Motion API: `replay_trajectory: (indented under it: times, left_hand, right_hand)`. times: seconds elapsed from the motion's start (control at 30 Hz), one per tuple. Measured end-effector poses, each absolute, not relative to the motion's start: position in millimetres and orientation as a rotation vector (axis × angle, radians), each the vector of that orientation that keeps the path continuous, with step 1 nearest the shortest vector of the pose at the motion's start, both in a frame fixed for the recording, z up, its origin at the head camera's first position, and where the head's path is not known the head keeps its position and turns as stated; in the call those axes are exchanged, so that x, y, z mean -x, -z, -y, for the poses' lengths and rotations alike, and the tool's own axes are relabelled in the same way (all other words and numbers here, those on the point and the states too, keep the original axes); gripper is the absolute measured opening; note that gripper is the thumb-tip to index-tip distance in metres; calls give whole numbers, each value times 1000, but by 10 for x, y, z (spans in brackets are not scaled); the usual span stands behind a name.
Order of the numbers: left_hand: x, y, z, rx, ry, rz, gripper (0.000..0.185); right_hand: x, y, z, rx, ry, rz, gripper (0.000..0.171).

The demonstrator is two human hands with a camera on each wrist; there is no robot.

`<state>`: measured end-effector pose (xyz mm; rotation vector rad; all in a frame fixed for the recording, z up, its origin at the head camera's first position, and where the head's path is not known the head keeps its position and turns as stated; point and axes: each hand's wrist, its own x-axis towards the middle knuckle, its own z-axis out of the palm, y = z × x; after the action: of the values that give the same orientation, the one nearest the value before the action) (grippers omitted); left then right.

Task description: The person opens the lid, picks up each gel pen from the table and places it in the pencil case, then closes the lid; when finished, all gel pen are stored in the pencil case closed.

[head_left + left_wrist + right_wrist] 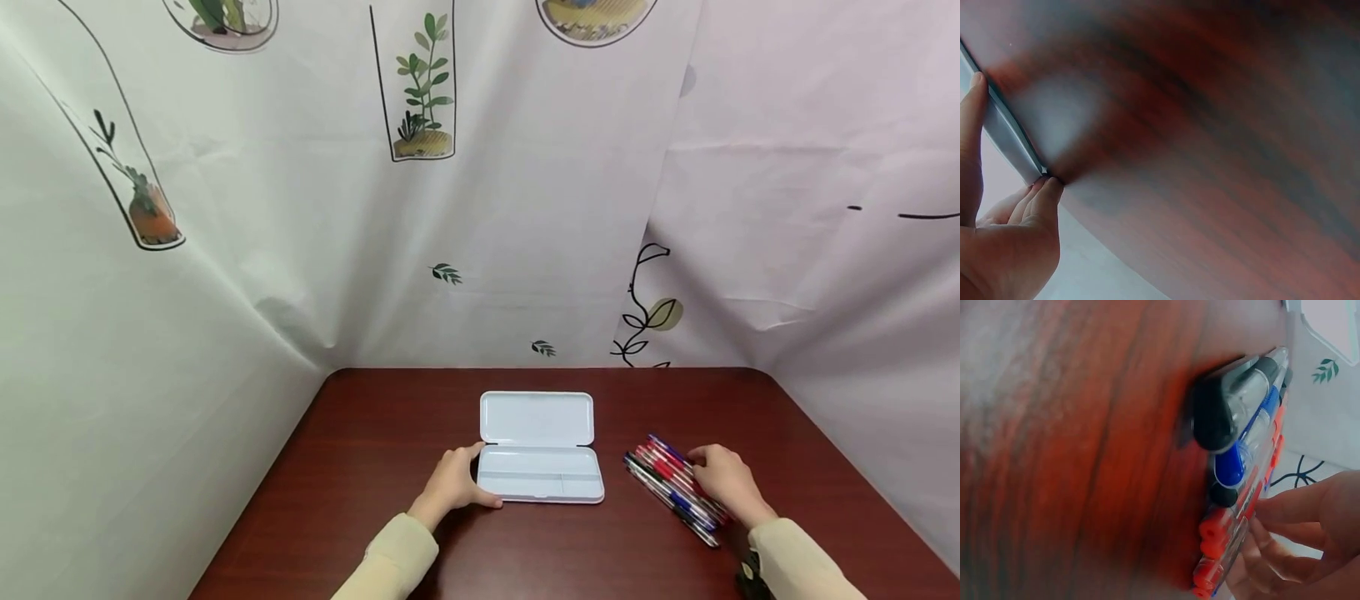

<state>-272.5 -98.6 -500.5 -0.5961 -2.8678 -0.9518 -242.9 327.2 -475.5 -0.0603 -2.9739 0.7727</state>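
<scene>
A pale blue pencil case (pixel 540 497) lies with its lid (pixel 536 419) raised and its divided tray facing up. My left hand (pixel 453 481) grips the case's left end, thumb at the front edge and fingers round the back corner. In the left wrist view, the case's side wall (pixel 1013 140) shows between thumb and fingers. To the right lie several pens (pixel 671 487) with red, blue and black parts, side by side at a slant. My right hand (pixel 726 481) bends over their right edge. In the right wrist view, its fingertips touch a red pen (pixel 1250 497); I cannot tell whether they pinch it.
The dark red-brown wooden table (pixel 360 433) has rounded far corners. A white cloth (pixel 525 250) with printed plants hangs behind it and along both sides. Something small and dark (pixel 752 577) is beside the right sleeve at the near edge of the view.
</scene>
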Motion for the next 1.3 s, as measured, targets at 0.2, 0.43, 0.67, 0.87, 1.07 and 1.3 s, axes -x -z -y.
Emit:
replay_trajectory:
  times: [0.2, 0.43, 0.67, 0.87, 1.07, 1.3]
  left_hand:
    - [2717, 4998, 988, 618, 938, 2855, 88]
    - [2703, 4960, 995, 630, 948, 2832, 84]
    - [2665, 4945, 995, 623, 938, 2829, 83]
    - [2629, 4948, 990, 620, 955, 2852, 81]
    - [2635, 4958, 984, 615, 960, 2856, 84]
    - [2666, 4964, 988, 604, 976, 2857, 87]
  right_hand:
    - [2428, 4766, -3285, 34, -743, 2955, 17]
    - [2438, 4761, -3301, -25, -761, 2938, 12]
    - [2455, 4778, -3345, -37, -836, 2933, 13]
    - [2432, 4777, -3317, -12, -947, 2921, 16]
    - [2444, 4671, -3182, -90, -949, 2889, 14]
    - [2437, 4553, -2960, -209, -939, 2819, 12]
